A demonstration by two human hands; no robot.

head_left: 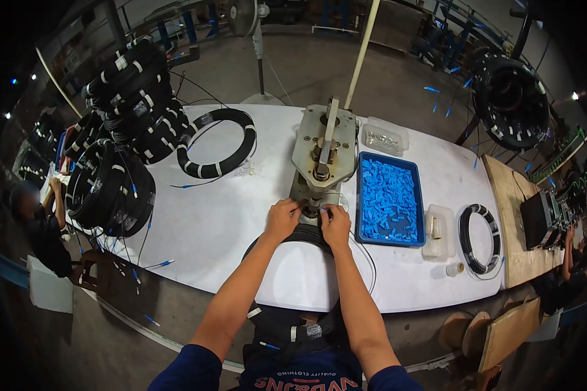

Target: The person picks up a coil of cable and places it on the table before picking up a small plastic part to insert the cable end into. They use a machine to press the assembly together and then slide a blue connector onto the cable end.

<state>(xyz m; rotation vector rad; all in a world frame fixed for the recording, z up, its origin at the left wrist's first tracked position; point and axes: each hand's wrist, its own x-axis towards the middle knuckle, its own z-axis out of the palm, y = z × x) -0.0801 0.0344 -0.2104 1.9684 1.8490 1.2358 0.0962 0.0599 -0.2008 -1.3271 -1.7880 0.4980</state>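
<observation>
A metal hand press [327, 146] with an upright lever stands on the white table straight ahead. At its foot, my left hand [282, 219] is closed in a pinch; what lies between its fingertips is hidden. Across from it, my right hand [336, 225] pinches a small blue connector [324, 207] just under the press ram. A coil of black cable [304, 234] rests on the table edge between my wrists. More taped black cable [293, 333] lies across my lap.
Right of the press are a blue tray [422, 215] of small blue parts, two clear plastic boxes [385, 135] and a cable coil [464, 239]. To the left lie a coil [244, 122] and tall coil stacks [137, 107]. One person [42, 228] sits at far left, another [575, 280] far right.
</observation>
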